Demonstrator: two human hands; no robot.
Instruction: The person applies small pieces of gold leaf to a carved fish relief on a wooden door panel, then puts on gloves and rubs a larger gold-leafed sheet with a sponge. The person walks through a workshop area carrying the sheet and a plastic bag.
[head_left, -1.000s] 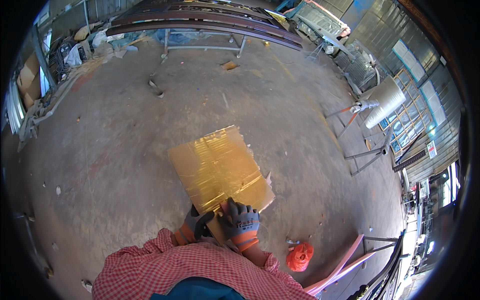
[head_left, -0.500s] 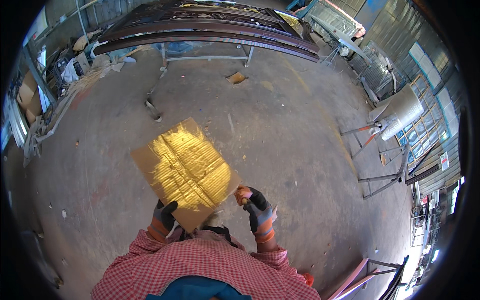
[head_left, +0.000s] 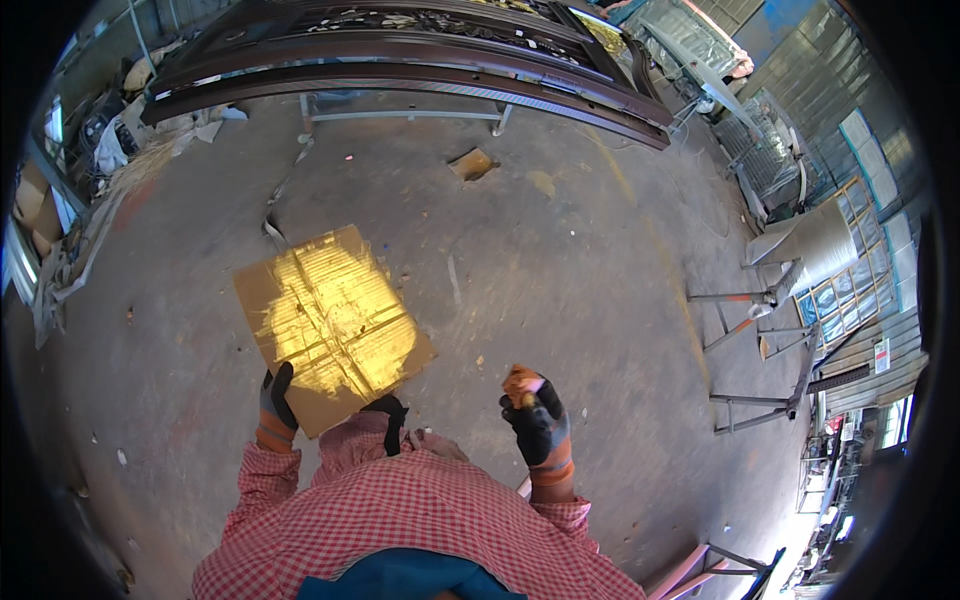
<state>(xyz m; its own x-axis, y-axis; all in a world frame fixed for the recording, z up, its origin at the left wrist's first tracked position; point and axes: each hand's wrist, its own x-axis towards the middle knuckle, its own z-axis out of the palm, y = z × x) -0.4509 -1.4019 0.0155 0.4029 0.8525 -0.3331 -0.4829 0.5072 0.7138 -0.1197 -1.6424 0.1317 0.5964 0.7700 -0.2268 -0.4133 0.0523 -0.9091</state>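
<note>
My left hand (head_left: pixel 278 405), in a black, grey and orange work glove, grips the near left edge of a square cardboard sheet (head_left: pixel 255 290). Its thumb lies on the upper face, and the fingers beneath are hidden. Shiny gold paint (head_left: pixel 345 315) covers most of that face, leaving bare brown corners; two creases cross it. My right hand (head_left: pixel 540 430), gloved alike, is closed around a crumpled orange-brown wad (head_left: pixel 521 384), perhaps a rag. It is held to the right of the sheet, apart from it.
Ahead, dark brown ornate metal panels (head_left: pixel 420 75) lie on a grey stand (head_left: pixel 405 115). A cardboard scrap (head_left: pixel 472 164) and a strap (head_left: pixel 273 230) are on the concrete floor (head_left: pixel 570 260). Metal trestles (head_left: pixel 755 405) and a wrapped roll (head_left: pixel 815 245) stand right; clutter (head_left: pixel 110 150) lines the left.
The cardboard sheet has shifted left with my left hand. My right hand, still around the wad, has moved right, widening the gap to the sheet. The panels ahead look closer.
</note>
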